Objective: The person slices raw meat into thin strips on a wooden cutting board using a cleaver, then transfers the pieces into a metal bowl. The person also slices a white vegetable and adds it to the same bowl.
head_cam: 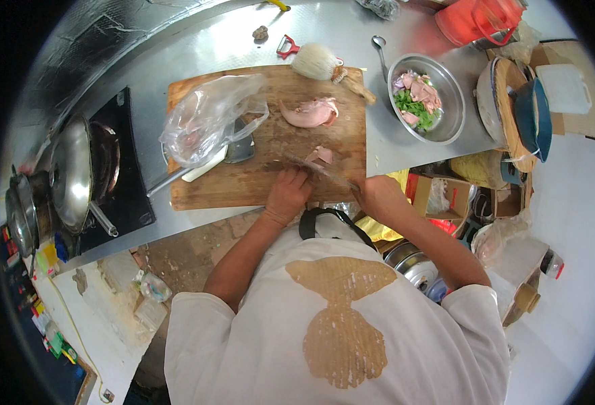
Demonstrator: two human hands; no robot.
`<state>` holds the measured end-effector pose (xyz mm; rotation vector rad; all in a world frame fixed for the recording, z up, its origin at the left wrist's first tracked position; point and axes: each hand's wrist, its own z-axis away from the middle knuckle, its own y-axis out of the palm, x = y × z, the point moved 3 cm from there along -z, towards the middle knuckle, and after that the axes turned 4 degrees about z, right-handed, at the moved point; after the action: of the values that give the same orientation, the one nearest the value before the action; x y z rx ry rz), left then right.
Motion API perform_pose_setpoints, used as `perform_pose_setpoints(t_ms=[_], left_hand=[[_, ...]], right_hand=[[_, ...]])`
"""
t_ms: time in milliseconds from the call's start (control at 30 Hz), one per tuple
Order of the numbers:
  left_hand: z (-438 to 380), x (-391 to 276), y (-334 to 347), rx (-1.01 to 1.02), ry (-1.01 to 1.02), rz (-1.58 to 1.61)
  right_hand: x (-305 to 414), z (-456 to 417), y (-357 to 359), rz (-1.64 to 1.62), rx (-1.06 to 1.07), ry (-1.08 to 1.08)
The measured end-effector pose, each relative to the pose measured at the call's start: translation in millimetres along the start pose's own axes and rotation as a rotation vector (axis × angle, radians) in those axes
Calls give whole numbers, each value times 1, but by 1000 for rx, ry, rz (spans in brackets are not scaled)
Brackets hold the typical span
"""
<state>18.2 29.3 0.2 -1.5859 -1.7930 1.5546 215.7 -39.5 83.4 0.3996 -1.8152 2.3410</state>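
Observation:
On the wooden cutting board (267, 195), my right hand (378, 197) grips a knife (322, 171) whose blade points left across the board. My left hand (291, 190) rests at the board's near edge, fingers curled beside the blade; whether they hold something cannot be told. Small slices of pink meat (322, 154) lie just beyond the blade. Farther back lies a larger piece of pink meat (311, 112). A clear plastic bag (206, 119) with something pinkish inside covers the board's left part, over a spatula (240, 144). A steel bowl (451, 121) at the right holds sliced meat, green leaves and purplish pieces.
A pale brush (317, 62) with a wooden handle overlaps the board's back right corner, near a red peeler (288, 46). Behind the bowl lie a spoon (380, 50) and a red jug (479, 20). A lidded pan (72, 174) stands at left on a black cooktop (133, 190).

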Motion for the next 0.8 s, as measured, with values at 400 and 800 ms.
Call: perform_pose_setpoints(t_ms=[400, 800], left_hand=[[9, 9, 10, 15, 4, 85], [4, 12, -1, -80, 9, 53]], right_hand=[[4, -10, 19, -83, -134, -24], [9, 13, -29, 4, -66, -54]])
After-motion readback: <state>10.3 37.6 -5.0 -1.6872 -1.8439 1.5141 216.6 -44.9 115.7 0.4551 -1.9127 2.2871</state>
